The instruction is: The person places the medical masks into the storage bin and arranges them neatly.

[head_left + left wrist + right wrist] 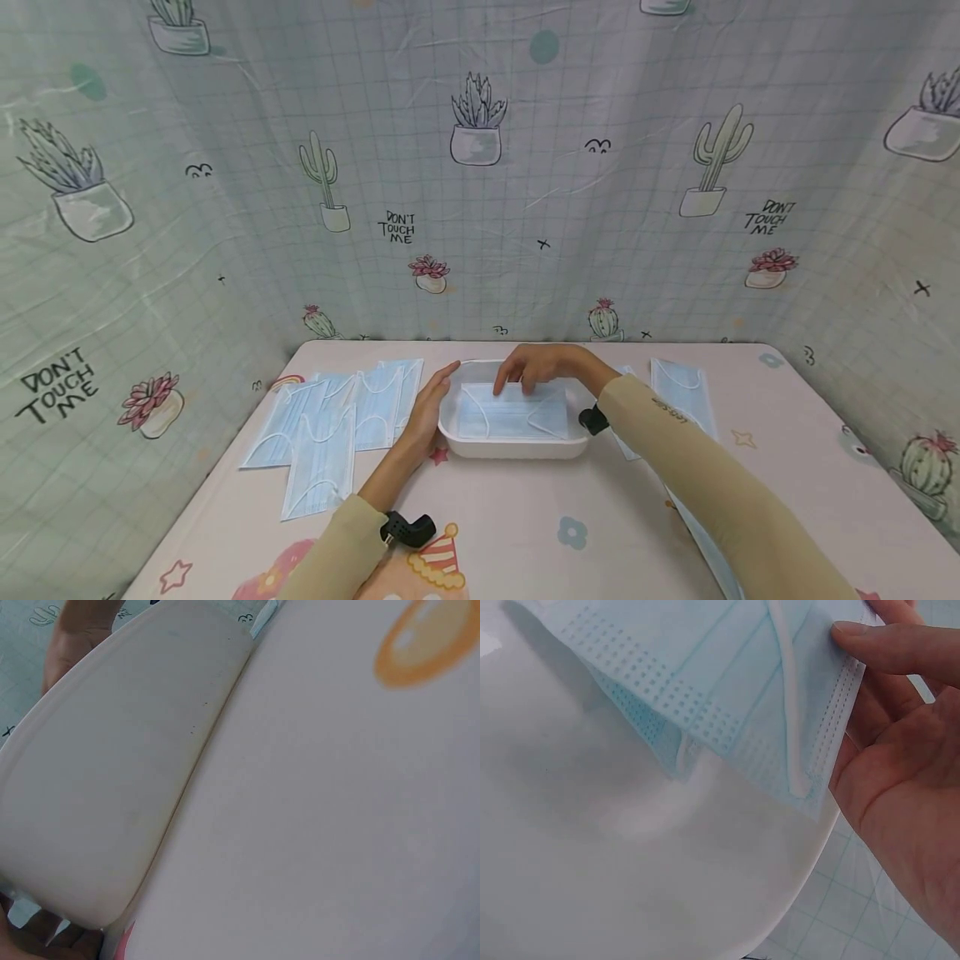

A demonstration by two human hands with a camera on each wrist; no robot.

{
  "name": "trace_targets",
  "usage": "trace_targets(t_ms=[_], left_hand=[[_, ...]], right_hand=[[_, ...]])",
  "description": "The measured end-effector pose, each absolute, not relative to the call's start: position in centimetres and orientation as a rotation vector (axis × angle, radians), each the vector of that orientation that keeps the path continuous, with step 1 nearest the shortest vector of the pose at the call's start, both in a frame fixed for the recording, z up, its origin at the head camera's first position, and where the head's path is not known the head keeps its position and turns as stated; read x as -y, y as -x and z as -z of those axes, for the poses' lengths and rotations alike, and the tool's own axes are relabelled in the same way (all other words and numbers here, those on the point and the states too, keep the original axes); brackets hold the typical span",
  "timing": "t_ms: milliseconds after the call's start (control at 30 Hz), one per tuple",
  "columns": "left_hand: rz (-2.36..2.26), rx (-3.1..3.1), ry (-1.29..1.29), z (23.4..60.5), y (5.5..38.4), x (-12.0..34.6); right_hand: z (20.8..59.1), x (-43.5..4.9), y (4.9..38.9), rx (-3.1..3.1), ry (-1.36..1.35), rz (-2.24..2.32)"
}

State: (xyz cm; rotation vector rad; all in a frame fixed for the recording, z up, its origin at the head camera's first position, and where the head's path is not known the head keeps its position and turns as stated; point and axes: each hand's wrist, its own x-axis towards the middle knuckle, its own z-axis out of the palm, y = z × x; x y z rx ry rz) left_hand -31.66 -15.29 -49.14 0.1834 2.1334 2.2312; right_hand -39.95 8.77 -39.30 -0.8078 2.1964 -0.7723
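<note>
A white plastic tub (513, 450) stands on the table with a blue disposable face mask (517, 417) lying in its opening, ear loops on top. My right hand (536, 364) reaches over the far rim and pinches the mask's edge. In the right wrist view, the thumb (855, 634) lies on the mask's upper face with fingers beneath. Below it shows another dotted blue edge (641, 712); whether this is a second mask I cannot tell. My left hand (429, 406) rests along the tub's left outer wall, its fingers reaching the rim.
Several blue masks (322, 458) lie overlapping on the table left of the tub. More masks (682, 387) lie to the right, partly hidden under the right sleeve (697, 467). A patterned curtain (525, 208) rises behind the pink table (517, 525).
</note>
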Motion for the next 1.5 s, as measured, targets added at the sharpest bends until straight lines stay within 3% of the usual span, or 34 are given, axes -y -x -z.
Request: trace_targets(t_ms=[1500], left_hand=[[-2.209, -2.174, -0.172, 49.13, 31.45, 15.32]], right_hand=[[39.98, -8.32, 40.29, -2.190, 0.861, 0.724]])
